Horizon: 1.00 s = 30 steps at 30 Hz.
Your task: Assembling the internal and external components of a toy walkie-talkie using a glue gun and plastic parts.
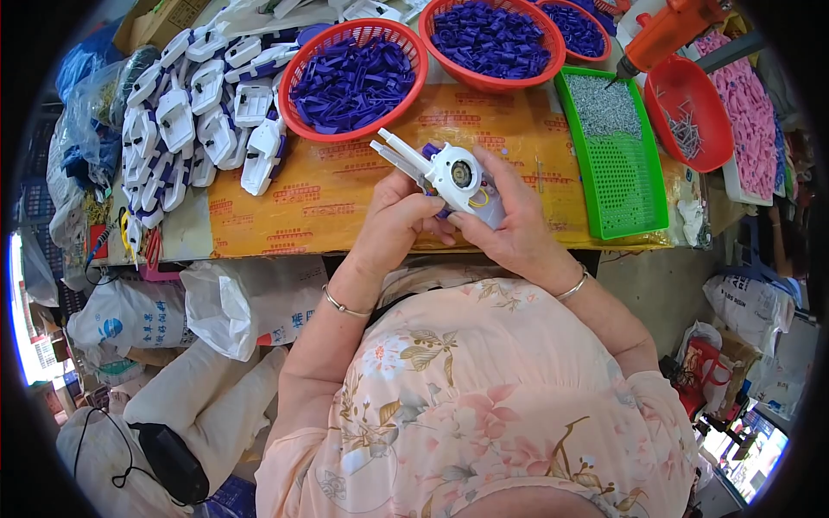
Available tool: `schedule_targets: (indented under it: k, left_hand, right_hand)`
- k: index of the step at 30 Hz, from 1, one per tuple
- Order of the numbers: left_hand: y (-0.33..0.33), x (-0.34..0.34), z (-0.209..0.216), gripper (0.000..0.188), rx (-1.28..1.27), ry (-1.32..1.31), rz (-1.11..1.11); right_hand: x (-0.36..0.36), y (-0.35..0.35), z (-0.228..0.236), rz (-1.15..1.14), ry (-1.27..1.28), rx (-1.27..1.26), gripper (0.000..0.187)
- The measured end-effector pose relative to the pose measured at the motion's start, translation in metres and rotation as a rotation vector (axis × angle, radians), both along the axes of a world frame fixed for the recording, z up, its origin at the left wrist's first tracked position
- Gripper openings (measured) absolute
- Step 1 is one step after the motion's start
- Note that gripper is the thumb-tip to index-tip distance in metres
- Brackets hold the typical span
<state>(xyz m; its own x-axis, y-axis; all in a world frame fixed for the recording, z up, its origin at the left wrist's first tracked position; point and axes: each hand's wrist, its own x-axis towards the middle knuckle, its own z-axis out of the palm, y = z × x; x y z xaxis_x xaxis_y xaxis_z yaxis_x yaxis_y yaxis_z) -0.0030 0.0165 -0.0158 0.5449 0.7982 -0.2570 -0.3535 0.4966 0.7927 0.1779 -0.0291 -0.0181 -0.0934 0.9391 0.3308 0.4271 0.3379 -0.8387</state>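
Note:
Over the near part of the worktable, both my hands grip one white-and-purple plastic assembly. It has a round housing with a dark disc in its middle, a bit of yellow wire, and two white prongs pointing to the upper left. My left hand is closed on its left side, thumb pressed against the purple part. My right hand wraps round the right side, fingers along the back. The lower parts lie partly hidden behind my fingers. Beyond the assembly stands a red basket of small purple plastic pieces.
Several white-and-purple assemblies are heaped at the left. More purple pieces fill another red basket. To the right are a green tray of small screws, a red bowl of metal pins, and an orange power screwdriver overhead.

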Motion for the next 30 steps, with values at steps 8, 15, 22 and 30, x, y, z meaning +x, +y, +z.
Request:
schedule_targets:
  k: [8,15,22,30]
  left_hand:
    - [-0.0034,0.0021,0.0029,0.04,-0.001,0.037,0.037]
    - [-0.006,0.0025,0.0,0.034,0.003,0.055,0.035]
    - [-0.0071,0.0015,0.0001,0.042,-0.02,0.009,0.038]
    - [-0.0029,-0.0047,0.0002,0.053,0.105,0.025,-0.063]
  right_hand:
    - [-0.0004,-0.0003,0.0008,0.0,0.011,0.012,0.066]
    - [0.0007,-0.0023,0.0001,-0.005,-0.011,0.01,0.066]
    - [0.0006,-0.0029,0.0002,-0.009,-0.03,0.02,0.066]
    - [0.0011,-0.0018,-0.0023,0.005,0.048,-0.027,0.063]
